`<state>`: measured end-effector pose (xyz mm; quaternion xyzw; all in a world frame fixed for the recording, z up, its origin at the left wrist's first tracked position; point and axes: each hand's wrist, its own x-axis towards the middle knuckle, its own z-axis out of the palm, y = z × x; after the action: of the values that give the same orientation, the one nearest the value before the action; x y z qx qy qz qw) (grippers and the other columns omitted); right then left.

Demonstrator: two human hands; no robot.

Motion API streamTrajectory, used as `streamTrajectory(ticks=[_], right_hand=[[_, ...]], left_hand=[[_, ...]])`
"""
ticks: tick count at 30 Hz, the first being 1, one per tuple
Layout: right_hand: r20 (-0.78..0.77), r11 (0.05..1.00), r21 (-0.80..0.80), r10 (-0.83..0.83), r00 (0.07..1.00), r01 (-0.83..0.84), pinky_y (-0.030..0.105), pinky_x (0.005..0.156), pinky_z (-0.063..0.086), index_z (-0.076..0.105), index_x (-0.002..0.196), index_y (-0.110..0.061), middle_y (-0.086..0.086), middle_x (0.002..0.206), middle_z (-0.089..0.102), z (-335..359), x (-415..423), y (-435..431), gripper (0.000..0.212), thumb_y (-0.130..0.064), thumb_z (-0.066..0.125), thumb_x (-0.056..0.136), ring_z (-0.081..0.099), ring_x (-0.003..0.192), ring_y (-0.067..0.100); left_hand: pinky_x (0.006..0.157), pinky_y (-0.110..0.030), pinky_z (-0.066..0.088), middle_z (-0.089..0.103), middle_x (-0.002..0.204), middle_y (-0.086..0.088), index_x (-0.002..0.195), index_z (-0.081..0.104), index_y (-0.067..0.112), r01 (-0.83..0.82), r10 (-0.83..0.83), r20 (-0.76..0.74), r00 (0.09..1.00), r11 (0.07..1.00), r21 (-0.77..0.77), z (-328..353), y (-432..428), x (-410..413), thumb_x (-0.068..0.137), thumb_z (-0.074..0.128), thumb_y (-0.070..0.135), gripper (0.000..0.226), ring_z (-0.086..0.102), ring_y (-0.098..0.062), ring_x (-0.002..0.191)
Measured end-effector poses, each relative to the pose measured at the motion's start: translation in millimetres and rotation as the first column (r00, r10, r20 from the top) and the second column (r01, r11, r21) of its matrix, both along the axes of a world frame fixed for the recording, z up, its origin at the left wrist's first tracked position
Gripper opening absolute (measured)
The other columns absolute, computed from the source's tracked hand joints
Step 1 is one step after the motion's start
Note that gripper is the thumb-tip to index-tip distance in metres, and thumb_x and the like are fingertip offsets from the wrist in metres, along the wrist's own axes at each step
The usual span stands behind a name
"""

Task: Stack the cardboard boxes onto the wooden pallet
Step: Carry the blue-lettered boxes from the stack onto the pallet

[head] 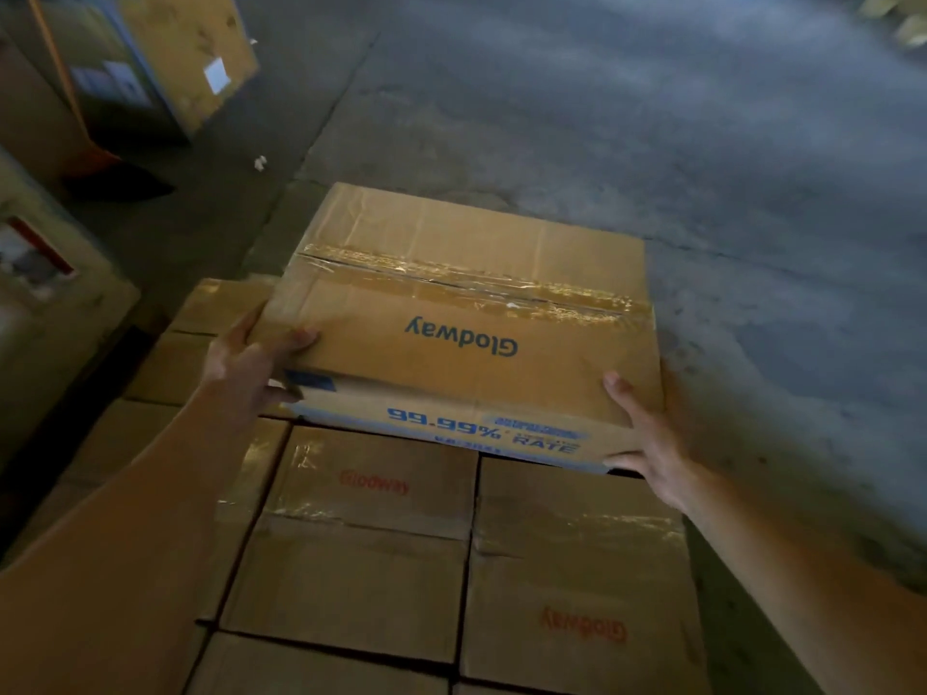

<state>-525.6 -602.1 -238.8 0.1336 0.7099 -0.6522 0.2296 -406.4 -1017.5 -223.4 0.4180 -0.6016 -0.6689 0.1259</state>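
I hold a taped cardboard box (466,313) with blue "Glodway" print above a layer of similar boxes (371,544). My left hand (251,368) grips its near left corner, thumb on top and fingers under the edge. My right hand (647,443) grips the near right corner, thumb on the lid and fingers curled under the front face. The box sits at the far edge of the stack, tilted slightly, its far part reaching over the concrete floor. The stacked boxes carry red "Glodway" print. The wooden pallet is hidden beneath them.
Grey concrete floor (652,143) spreads ahead and to the right. Large cartons (165,67) stand at the upper left, and a pale box (45,303) with a label sits at the left. A small scrap of paper (260,163) lies on the floor.
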Motion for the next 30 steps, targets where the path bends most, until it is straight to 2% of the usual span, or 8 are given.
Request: streamTrajectory(ticks=[4, 10, 16, 18, 21, 25, 27, 30], right_hand=[[-0.067, 1.000, -0.017, -0.016, 0.998, 0.015, 0.070, 0.069, 0.052, 0.040, 0.136, -0.059, -0.017, 0.121, 0.058, -28.9, -11.3, -31.6, 0.091, -0.062, 0.086, 0.056, 0.058, 0.111, 0.023], [-0.076, 1.000, -0.029, -0.013, 0.997, 0.011, 0.074, 0.080, 0.050, 0.043, 0.134, -0.057, -0.015, 0.126, 0.059, -69.7, -26.1, -62.8, 0.076, -0.050, 0.082, 0.069, 0.060, 0.113, 0.023], [-0.043, 0.997, -0.052, -0.057, 0.997, 0.055, 0.074, 0.081, 0.050, 0.031, 0.148, -0.053, -0.021, 0.121, 0.057, -106.2, -29.8, -76.7, 0.095, -0.047, 0.082, 0.069, 0.060, 0.104, 0.018], [-0.025, 0.997, -0.042, -0.062, 0.998, 0.060, 0.070, 0.081, 0.053, 0.038, 0.135, -0.066, -0.028, 0.110, 0.056, -114.7, -24.6, -82.5, 0.081, -0.046, 0.082, 0.070, 0.060, 0.094, 0.010], [-0.038, 0.999, -0.014, -0.037, 0.999, 0.037, 0.061, 0.077, 0.056, 0.051, 0.090, -0.079, -0.030, 0.108, 0.058, -122.6, -18.8, -89.4, 0.048, -0.045, 0.081, 0.075, 0.060, 0.095, 0.007], [-0.035, 0.998, -0.004, -0.068, 0.997, 0.067, 0.055, 0.071, 0.058, 0.050, 0.106, -0.066, -0.025, 0.111, 0.061, -124.8, -18.0, -91.1, 0.051, -0.048, 0.082, 0.071, 0.061, 0.095, 0.009], [-0.029, 0.998, -0.001, -0.064, 0.998, 0.064, 0.049, 0.065, 0.060, 0.052, 0.099, -0.070, -0.028, 0.107, 0.063, -120.4, -19.2, -93.5, 0.046, -0.048, 0.082, 0.071, 0.063, 0.094, 0.006], [-0.029, 0.999, -0.002, -0.045, 0.999, 0.045, 0.045, 0.056, 0.061, 0.051, 0.104, -0.073, -0.030, 0.104, 0.065, -117.9, -20.2, -94.5, 0.050, -0.046, 0.082, 0.074, 0.064, 0.092, 0.004]], left_hand=[[0.058, -0.045, 0.060, 0.068, 0.115, -0.003, 0.136, 0.052, 0.042, -0.010, 0.010, -0.024, 1.000, 1.000, 0.019, -43.6, -28.1, -9.2, 0.029, 0.099, 0.044, 0.117, 0.072, -0.033, 0.090], [0.054, -0.041, 0.057, 0.067, 0.120, -0.009, 0.133, 0.054, 0.037, -0.002, 0.003, -0.043, 0.999, 1.000, 0.008, -92.5, -50.7, -20.1, 0.045, 0.093, 0.039, 0.097, 0.067, -0.039, 0.100], [0.052, -0.038, 0.056, 0.066, 0.115, -0.007, 0.136, 0.055, 0.032, 0.027, -0.027, -0.031, 0.999, 1.000, -0.012, -122.2, -70.2, -30.5, 0.064, 0.089, 0.032, 0.079, 0.066, -0.032, 0.093], [0.053, -0.039, 0.056, 0.067, 0.115, -0.007, 0.132, 0.057, 0.030, 0.058, -0.058, -0.022, 0.998, 0.998, -0.015, -131.8, -76.4, -30.8, 0.062, 0.089, 0.034, 0.077, 0.066, -0.031, 0.092], [0.059, -0.042, 0.056, 0.068, 0.114, -0.005, 0.129, 0.059, 0.032, 0.071, -0.071, -0.023, 0.997, 0.997, 0.003, -145.1, -82.5, -28.3, 0.061, 0.087, 0.036, 0.074, 0.066, -0.030, 0.095], [0.070, -0.054, 0.058, 0.067, 0.113, 0.000, 0.125, 0.060, 0.037, 0.086, -0.086, -0.039, 0.996, 0.996, -0.001, -152.6, -86.7, -26.0, 0.068, 0.086, 0.033, 0.062, 0.067, -0.030, 0.099], [0.074, -0.057, 0.058, 0.065, 0.113, 0.003, 0.126, 0.058, 0.039, 0.044, -0.044, -0.036, 0.998, 0.999, -0.003, -153.9, -86.7, -24.7, 0.071, 0.086, 0.031, 0.062, 0.066, -0.029, 0.101], [0.071, -0.051, 0.061, 0.064, 0.115, 0.004, 0.131, 0.057, 0.037, 0.014, -0.014, -0.034, 0.999, 1.000, -0.001, -156.1, -84.1, -23.2, 0.074, 0.085, 0.029, 0.064, 0.065, -0.028, 0.103]])
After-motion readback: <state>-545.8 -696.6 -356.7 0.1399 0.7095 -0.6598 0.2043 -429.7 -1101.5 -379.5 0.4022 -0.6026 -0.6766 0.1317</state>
